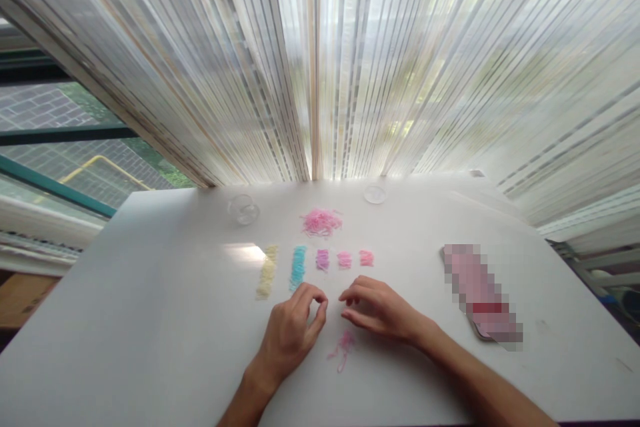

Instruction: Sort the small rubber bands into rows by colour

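Above the white table, my left hand (293,328) is closed, thumb and forefinger tips together in a pinch; anything between them is too small to make out. My right hand (377,305) faces it with thumb and fingers apart, holding nothing that I can see. Just below the gap between the hands lies a small loose bunch of pink strands (344,347), perhaps tiny rubber bands. Beyond my fingers run neat rows of similar strands: yellow (267,272), blue (299,267), purple (323,260), pink (345,259) and coral pink (367,258).
Farther back is a larger pink heap (321,222) of strands. Clear plastic pieces (244,210) stand at the back left, and a clear round lid or dish (375,195) at the back. A blurred pink phone-like object (480,293) lies right. Striped curtains (320,67) border the table (165,320).
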`<control>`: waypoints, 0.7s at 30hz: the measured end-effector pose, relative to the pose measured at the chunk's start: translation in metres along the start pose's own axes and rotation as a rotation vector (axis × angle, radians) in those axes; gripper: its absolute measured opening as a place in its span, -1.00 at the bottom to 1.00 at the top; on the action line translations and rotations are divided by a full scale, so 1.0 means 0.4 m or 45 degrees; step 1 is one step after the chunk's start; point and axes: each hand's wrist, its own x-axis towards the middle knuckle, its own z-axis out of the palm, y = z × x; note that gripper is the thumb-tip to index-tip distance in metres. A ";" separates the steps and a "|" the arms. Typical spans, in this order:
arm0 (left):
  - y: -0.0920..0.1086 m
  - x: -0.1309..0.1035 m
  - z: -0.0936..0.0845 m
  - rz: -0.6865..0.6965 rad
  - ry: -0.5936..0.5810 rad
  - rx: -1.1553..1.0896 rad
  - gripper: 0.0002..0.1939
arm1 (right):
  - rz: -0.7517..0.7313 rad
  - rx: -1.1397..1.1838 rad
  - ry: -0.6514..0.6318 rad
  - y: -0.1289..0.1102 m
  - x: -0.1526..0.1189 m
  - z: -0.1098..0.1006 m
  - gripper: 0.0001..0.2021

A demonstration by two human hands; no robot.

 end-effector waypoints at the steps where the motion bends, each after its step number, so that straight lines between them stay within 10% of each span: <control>1: 0.004 0.004 0.006 0.006 0.057 0.000 -0.89 | -0.007 0.027 0.017 0.001 0.000 0.004 -0.83; 21: 0.011 0.024 0.038 -0.121 0.172 -0.207 -0.89 | 0.005 -0.049 0.214 0.026 0.005 0.024 -0.83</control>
